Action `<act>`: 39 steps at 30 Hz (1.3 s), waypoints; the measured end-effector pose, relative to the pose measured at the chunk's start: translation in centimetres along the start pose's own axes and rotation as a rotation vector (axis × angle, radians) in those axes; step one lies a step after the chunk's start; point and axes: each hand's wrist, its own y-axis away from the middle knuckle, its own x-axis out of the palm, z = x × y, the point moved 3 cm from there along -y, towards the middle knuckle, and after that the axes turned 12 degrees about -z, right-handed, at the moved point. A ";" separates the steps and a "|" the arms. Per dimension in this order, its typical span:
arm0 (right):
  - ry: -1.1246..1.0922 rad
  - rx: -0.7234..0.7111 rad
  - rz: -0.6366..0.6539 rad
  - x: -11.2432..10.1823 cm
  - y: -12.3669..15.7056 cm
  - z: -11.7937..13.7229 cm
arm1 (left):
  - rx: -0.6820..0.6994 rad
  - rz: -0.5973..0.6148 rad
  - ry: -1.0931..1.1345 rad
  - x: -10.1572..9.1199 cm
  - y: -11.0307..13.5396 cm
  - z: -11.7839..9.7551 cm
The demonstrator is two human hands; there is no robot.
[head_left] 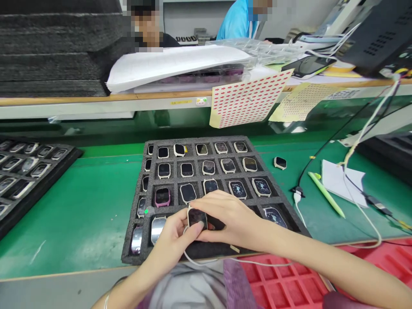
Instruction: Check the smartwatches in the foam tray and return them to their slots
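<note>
Both my hands meet over the near edge of a dark foam tray with several smartwatch bodies in its cells. My left hand pinches a dark-screened watch body between thumb and fingers. My right hand curls over the same watch from the right, fingers closed on its edge. A thin white cable trails below my hands across the tray's front. A pink watch body sits in a cell just left of my hands.
A single watch body lies loose on the green mat to the right of the tray, near a green pen and white paper. Another foam tray sits at left. A red grid tray is near me. Two people sit behind the far shelf.
</note>
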 end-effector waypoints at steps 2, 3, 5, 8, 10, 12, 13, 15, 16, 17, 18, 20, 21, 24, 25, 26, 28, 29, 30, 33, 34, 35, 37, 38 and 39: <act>-0.028 -0.002 -0.029 0.3 0.2 -0.2 | 0.002 -0.003 0.011 -0.1 0.0 0.1; -0.047 0.001 -0.032 0.4 0.2 -0.3 | 0.005 -0.003 0.013 -0.1 0.0 0.2; -0.087 0.013 -0.033 0.6 0.4 -0.4 | 0.012 -0.002 0.017 -0.1 0.0 0.2; -0.129 0.032 -0.039 0.6 0.6 -0.4 | 0.008 0.009 0.022 0.0 0.1 0.0; -0.142 0.039 -0.037 0.6 0.7 -0.3 | -0.005 0.013 0.024 0.1 0.2 -0.2; -0.153 0.039 -0.035 0.5 0.8 -0.2 | -0.013 0.002 0.021 0.1 0.3 -0.4; -0.157 0.037 -0.035 0.5 0.8 -0.2 | -0.016 -0.003 0.021 0.2 0.3 -0.5; -0.163 0.034 -0.047 0.4 0.7 -0.2 | -0.042 -0.002 0.033 0.2 0.3 -0.5; -0.164 0.037 -0.053 0.4 0.7 -0.2 | -0.067 0.003 0.046 0.2 0.3 -0.4; -0.162 0.045 -0.060 0.3 0.6 -0.3 | -0.098 0.010 0.064 0.2 0.3 -0.3; -0.157 0.058 -0.068 0.3 0.6 -0.3 | -0.128 0.012 0.085 0.2 0.2 -0.2; -0.135 0.087 -0.074 0.2 0.5 -0.5 | -0.175 0.004 0.128 0.2 0.1 -0.1; -0.124 0.096 -0.067 0.1 0.5 -0.5 | -0.188 -0.004 0.146 0.2 0.0 -0.1; -0.118 0.097 -0.027 0.2 0.4 -0.6 | -0.194 -0.013 0.173 0.2 -0.1 -0.1; -0.128 0.094 -0.015 0.2 0.5 -0.6 | -0.192 -0.007 0.171 0.3 -0.1 -0.2; -0.138 0.090 -0.009 0.3 0.5 -0.6 | -0.186 0.000 0.166 0.3 0.0 -0.2; -0.152 0.077 -0.023 0.4 0.7 -0.5 | -0.157 0.007 0.148 0.3 0.1 -0.1; -0.155 0.064 -0.039 0.5 0.8 -0.5 | -0.136 0.009 0.134 0.3 0.2 -0.1; -0.155 0.047 -0.058 0.5 0.9 -0.4 | -0.112 0.009 0.120 0.2 0.2 -0.1; -0.141 -0.004 -0.097 0.5 1.1 -0.1 | -0.067 0.008 0.070 0.2 0.3 -0.1; -0.134 -0.015 -0.102 0.5 1.1 -0.1 | -0.064 0.007 0.055 0.1 0.3 -0.1; -0.130 -0.020 -0.105 0.5 1.2 0.0 | -0.062 0.004 0.042 0.1 0.3 -0.1; -0.125 -0.023 -0.106 0.5 1.2 0.0 | -0.059 -0.002 0.026 0.1 0.3 -0.1; -0.121 -0.024 -0.106 0.5 1.2 0.0 | -0.057 -0.002 0.023 0.1 0.3 -0.1; -0.117 -0.026 -0.107 0.5 1.3 0.0 | -0.055 -0.002 0.021 0.1 0.3 -0.2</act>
